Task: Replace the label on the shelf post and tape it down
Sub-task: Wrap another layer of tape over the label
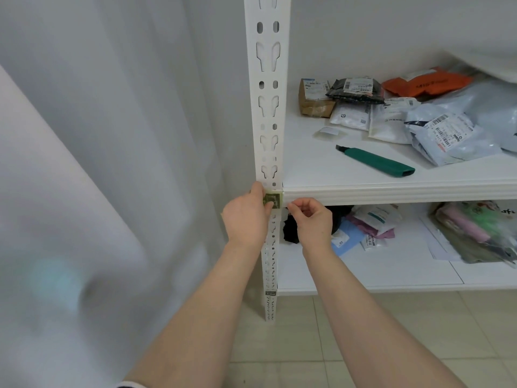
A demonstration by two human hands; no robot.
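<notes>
The green label (272,201) sits flat on the front of the post (268,113), right where the front edge of the shelf (391,191) meets it. A pale, see-through strip of tape (281,196) shows around the top and right side of the label. The post runs straight up and down. The tape goes the other way, sideways across it.

The left hand (246,219) is on the left side of the label and touches it. Its fingers wrap round the left edge of the post, and its thumb lies on the left part of the label and pins it in place.

The right hand (312,219) is just beside the label on the right, under the shelf edge. Its fingers are curled in, and its thumb and first finger are pinched together on something very small. I think it is the loose end of the tape, but it is too small to be sure.

So the label is between the two hands. The left hand is the closer one and keeps it from sliding. I think the next move is for the right hand to pull the tape tight to the right and rub it down onto the post or round its corner. If the left thumb lifts too soon, the label could slip or go crooked.

Farther off, on top of the shelf, lie a green knife (376,161) and a pile of parcels (442,130).
</notes>
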